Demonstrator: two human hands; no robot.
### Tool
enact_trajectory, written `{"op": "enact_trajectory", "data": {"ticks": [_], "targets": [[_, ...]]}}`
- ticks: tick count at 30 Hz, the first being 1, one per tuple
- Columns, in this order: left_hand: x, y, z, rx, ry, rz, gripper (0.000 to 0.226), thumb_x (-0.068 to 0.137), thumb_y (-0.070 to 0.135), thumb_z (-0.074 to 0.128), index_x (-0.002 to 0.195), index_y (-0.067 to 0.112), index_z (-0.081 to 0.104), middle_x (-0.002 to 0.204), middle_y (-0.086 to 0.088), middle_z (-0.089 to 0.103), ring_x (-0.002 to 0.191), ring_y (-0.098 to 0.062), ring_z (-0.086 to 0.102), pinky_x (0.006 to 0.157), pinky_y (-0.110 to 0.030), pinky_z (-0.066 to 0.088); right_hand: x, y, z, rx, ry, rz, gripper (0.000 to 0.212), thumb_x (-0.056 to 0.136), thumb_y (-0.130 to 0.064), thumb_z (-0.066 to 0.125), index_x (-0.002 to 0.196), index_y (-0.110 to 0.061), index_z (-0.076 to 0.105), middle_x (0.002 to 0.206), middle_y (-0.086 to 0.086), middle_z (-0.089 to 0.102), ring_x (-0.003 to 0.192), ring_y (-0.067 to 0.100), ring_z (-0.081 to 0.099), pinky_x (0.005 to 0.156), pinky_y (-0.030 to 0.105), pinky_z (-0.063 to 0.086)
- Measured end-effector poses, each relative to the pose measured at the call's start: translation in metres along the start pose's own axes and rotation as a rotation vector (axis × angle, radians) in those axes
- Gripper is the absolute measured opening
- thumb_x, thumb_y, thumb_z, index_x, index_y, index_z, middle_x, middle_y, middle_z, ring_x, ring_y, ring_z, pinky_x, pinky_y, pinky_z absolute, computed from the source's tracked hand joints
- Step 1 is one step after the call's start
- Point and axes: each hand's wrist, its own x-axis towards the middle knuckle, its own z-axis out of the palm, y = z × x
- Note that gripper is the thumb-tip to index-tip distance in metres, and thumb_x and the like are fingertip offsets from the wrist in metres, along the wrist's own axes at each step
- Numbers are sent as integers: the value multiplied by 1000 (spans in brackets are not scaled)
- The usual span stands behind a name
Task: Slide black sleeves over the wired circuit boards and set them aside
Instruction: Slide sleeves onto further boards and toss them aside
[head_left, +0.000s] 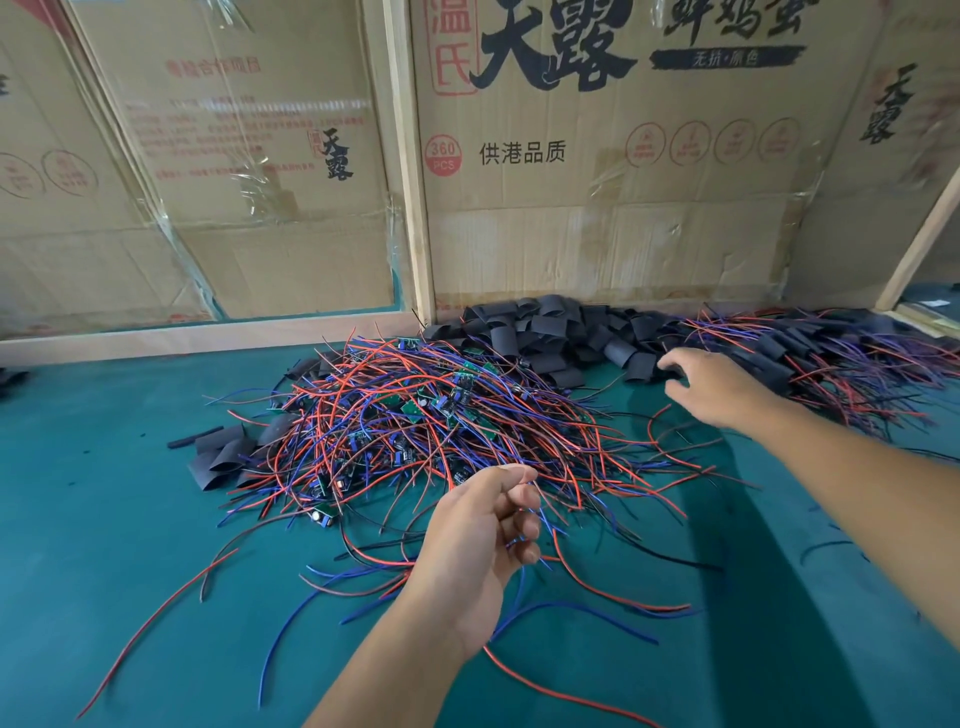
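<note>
My left hand (480, 525) is curled, thumb against bent fingers, pinching a few thin blue wires at the near edge of the tangled pile of wired circuit boards (415, 410). That pile is a springy heap of glossy red, blue and black leads with small green boards scattered through it, spread over the matte teal table (104, 571). My right hand (711, 384) reaches out palm down, its fingers bent onto a black sleeve (675, 370) at the edge of the heap of black sleeves (545, 332); I cannot tell whether they grip it. The sleeves are short, dull, flattened tubes, heaped against the cardboard wall (597, 234), which is creased and patched with shiny tape. To the right lies a pile of sleeved boards (831, 358), wires trailing out. A few loose sleeves (223, 454) lie left of the wire pile.
</note>
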Motion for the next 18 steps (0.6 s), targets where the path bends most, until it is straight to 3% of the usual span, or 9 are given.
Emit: {"op": "enact_trajectory", "data": {"ticks": [3,5,6,8,9,11,13,15,18], "targets": [[-1,0,0,13,-5,4,7,88,20,61,93,15,60,72,1,53,53,-12,45,47,-23,36,4,-12,4,49,-48,89,46,100,-21,49,145,-15,38,144,8,55,119,32,58,93,40,48],[-1,0,0,15,-5,3,6,89,20,60,92,14,61,72,1,53,53,-12,45,48,-23,36,7,-17,7,89,-102,79,51,101,-20,46,150,-19,32,147,1,53,115,25,62,87,33,51],[-1,0,0,15,-6,4,6,89,19,60,92,14,62,73,1,53,53,-12,45,48,-23,36,9,-18,10,137,-93,70,49,101,-19,45,149,-22,34,141,-4,57,97,15,68,74,26,52],[-1,0,-1,15,-11,7,6,89,20,60,92,15,62,73,0,53,53,-13,45,48,-23,37,13,-17,14,254,12,62,42,99,-15,42,141,-24,44,125,-10,68,54,2,59,48,21,42],[0,-1,-1,18,-16,8,5,88,20,61,90,15,62,73,0,53,53,-13,45,48,-23,37,15,-17,14,282,88,76,40,99,-14,41,137,-23,47,120,-8,71,54,3,57,47,23,41],[0,-1,-1,23,-26,8,5,88,21,61,88,16,62,74,0,54,53,-13,45,48,-23,37,20,-17,15,220,168,123,41,99,-12,40,138,-20,49,125,1,69,85,18,65,66,31,49],[1,-2,-2,25,-36,3,5,89,20,60,88,16,63,73,1,54,53,-13,45,48,-23,36,22,-20,17,50,99,136,47,99,-14,42,145,-21,44,137,9,60,114,33,60,88,42,52],[1,-3,-1,25,-38,-1,7,90,20,59,88,17,64,73,1,54,53,-12,45,48,-23,35,22,-26,20,-94,1,67,52,98,-20,48,150,-21,39,141,12,56,121,36,57,94,45,51],[1,-3,-1,27,-43,0,8,90,20,58,87,17,64,73,1,53,53,-12,45,48,-23,35,24,-30,24,-183,-31,23,55,97,-32,57,148,-21,40,132,16,61,117,37,59,90,44,52]]}}
